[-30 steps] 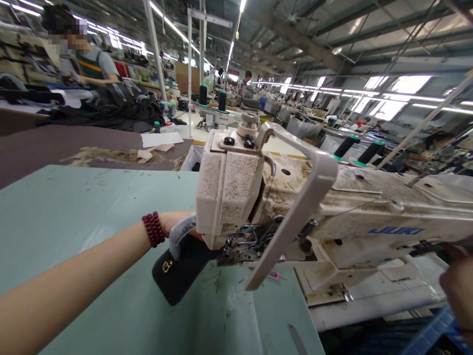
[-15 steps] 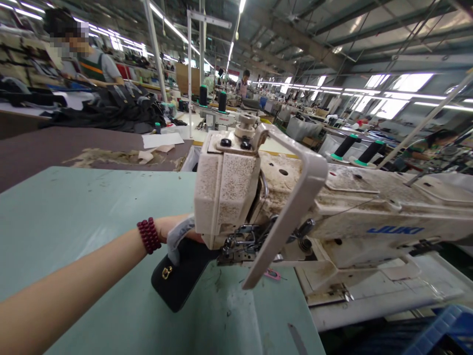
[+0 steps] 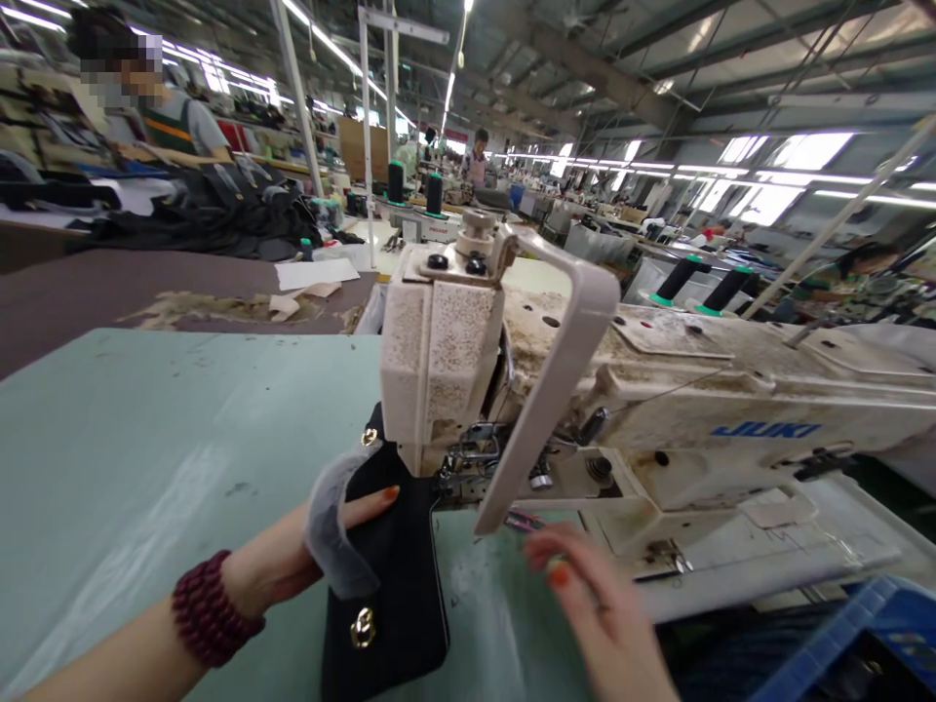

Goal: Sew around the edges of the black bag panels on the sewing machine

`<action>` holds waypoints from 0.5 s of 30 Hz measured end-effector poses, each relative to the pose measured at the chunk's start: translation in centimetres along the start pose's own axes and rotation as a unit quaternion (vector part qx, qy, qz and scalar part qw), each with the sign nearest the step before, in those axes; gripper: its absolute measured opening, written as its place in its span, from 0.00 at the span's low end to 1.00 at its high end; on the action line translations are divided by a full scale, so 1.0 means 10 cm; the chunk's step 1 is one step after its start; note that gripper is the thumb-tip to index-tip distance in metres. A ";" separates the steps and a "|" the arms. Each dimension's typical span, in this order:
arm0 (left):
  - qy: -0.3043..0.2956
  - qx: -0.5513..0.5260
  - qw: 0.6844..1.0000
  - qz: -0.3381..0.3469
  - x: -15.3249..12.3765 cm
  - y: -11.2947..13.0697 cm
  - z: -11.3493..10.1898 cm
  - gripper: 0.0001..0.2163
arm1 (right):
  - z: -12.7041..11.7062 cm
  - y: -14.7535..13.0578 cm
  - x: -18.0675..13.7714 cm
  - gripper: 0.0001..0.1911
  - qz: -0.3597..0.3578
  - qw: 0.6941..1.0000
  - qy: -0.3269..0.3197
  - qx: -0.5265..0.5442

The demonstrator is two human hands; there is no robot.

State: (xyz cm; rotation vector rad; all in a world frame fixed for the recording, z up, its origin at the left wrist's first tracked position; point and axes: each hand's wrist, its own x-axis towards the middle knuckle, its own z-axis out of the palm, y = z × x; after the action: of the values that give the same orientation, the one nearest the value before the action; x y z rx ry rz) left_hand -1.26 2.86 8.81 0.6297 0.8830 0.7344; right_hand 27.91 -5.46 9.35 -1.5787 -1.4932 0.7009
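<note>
At the near edge of the green table [image 3: 146, 429], under the sewing machine [image 3: 658, 409] head: one black leather piece [image 3: 399, 585] with gold clasps [image 3: 362, 629]. Likely light, semi-stiff, smooth-faced; best held flat by its long edges, clear of the needle. Left hand [image 3: 322, 536], grey finger guard, presses flat on it, fingers together. Right hand [image 3: 592, 609], blurred, fingers apart, holds nothing.
</note>
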 end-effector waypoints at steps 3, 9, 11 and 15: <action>-0.020 0.019 1.000 -0.002 0.02 0.04 0.00 0.14 | 0.82 0.00 -0.13 0.34 0.119 0.956 -0.173 0.207; -0.062 0.069 0.996 0.016 0.06 0.15 -0.02 0.14 | 1.26 -0.19 0.02 0.34 0.183 0.928 -0.176 0.273; -0.068 0.075 0.995 0.016 0.06 0.16 -0.01 0.14 | 1.26 -0.25 0.03 0.32 0.176 0.933 -0.177 0.259; -0.068 0.063 0.995 0.023 0.05 0.19 0.05 0.13 | 1.27 -0.31 0.05 0.27 0.154 0.952 -0.140 0.226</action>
State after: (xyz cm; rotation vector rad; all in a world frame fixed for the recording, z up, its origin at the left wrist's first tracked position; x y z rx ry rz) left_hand -1.17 4.27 10.26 0.8045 0.7949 0.6725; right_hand 15.59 -2.74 5.74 -1.4002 -1.1684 1.3902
